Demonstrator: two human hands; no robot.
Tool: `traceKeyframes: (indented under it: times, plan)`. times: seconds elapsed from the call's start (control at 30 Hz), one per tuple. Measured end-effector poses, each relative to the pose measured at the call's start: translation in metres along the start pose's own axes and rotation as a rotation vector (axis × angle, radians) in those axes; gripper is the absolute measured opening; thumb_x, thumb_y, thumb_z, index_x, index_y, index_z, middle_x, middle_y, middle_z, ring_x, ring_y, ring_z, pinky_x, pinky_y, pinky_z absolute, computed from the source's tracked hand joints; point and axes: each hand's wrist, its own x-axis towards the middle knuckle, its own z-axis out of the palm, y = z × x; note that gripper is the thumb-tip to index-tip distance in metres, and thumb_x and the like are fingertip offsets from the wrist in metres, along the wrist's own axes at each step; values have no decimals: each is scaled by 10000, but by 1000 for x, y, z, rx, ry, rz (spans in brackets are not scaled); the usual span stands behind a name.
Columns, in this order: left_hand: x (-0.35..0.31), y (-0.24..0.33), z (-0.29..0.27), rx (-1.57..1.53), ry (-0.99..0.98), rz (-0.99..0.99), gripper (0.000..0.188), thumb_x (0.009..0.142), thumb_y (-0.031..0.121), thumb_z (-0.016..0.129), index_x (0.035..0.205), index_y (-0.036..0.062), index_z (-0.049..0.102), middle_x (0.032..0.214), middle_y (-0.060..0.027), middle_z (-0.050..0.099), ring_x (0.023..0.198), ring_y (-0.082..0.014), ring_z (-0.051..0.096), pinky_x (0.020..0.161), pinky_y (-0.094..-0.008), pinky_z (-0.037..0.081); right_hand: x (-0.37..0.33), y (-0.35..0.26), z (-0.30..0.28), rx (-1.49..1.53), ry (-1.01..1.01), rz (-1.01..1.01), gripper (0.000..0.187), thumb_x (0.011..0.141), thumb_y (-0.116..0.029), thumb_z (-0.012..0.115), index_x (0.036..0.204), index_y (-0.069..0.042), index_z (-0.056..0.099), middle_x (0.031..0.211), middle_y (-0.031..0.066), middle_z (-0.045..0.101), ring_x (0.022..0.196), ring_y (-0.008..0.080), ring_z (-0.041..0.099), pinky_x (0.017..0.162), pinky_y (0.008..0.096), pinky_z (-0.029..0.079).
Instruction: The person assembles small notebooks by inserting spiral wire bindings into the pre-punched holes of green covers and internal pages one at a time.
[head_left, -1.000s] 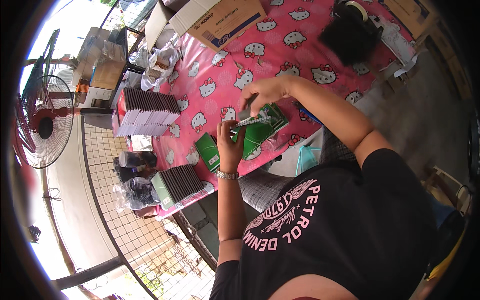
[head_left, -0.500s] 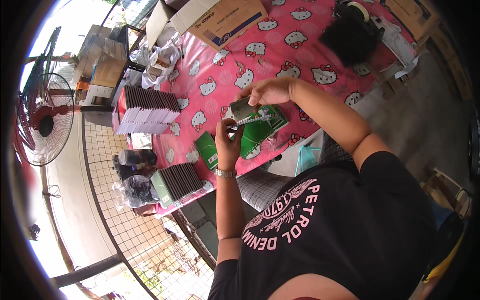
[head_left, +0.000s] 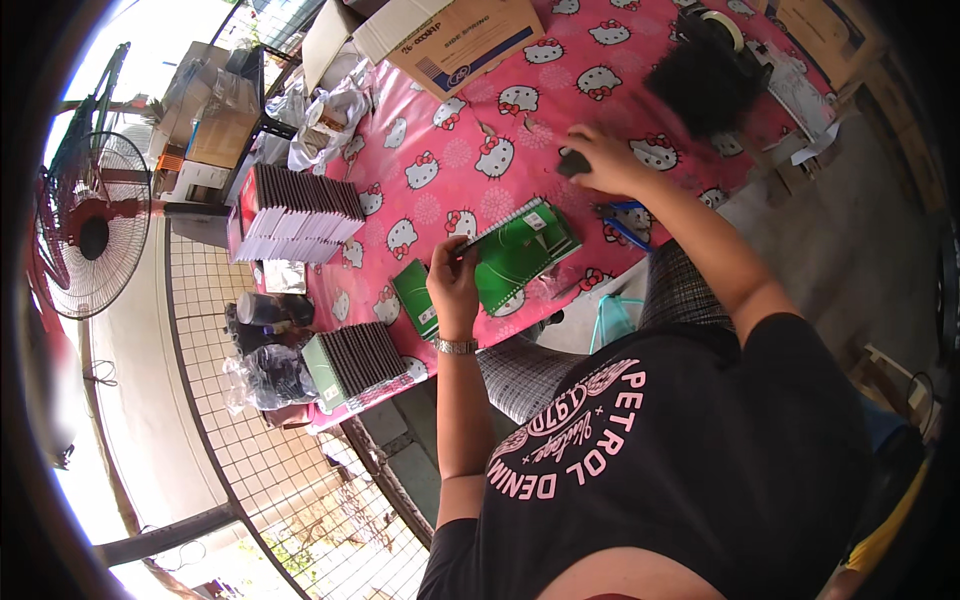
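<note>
The tablecloth (head_left: 660, 60) filling the upper centre of my view is pink, patterned with white cat faces in red bows. Mid-frame, the spiral notebook (head_left: 522, 250) is green with paler curved lines; the small block (head_left: 573, 166) in my right hand (head_left: 603, 163) is dark grey. Lower right, my shirt (head_left: 700, 430) is black with pale pink lettering, my trousers (head_left: 530, 380) grey-checked. The fan (head_left: 93, 236), far left, shows red and black.
</note>
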Motion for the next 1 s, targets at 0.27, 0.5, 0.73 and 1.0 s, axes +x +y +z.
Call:
traceKeyframes:
  times: [0.27,0.5,0.73,1.0]
  plan:
    - [-16,-16,6,-109,131,-120,222,985,137,637,1084,-61,656,879,-50,680,815,-105,662,700,-262,573,-145,-29,25,-194,48,14,625,776,-285,765,1321,-64,552,1325,147,515,1202,360,497,1040,483,405]
    - [-25,-7,13,-133,151,-81,183,938,-9,647,1112,-65,660,950,-61,700,854,-102,655,778,-251,547,-89,-150,-14,356,222,-320,566,739,-226,767,1252,-49,606,1207,116,572,1139,308,537,1002,459,409]
    - [-35,-20,16,-125,258,-25,226,896,-108,589,1099,-52,672,974,-66,699,887,-103,648,806,-258,536,-76,-168,-1,188,152,-437,576,705,-222,783,1237,-69,625,1205,97,567,1118,290,537,990,456,406]
    - [-33,-16,22,10,314,60,221,881,-114,577,1059,-39,684,963,-93,741,796,-105,671,768,-257,541,-81,-171,2,283,134,-388,490,746,-178,746,1212,-60,654,1142,105,595,1056,272,564,915,406,462]
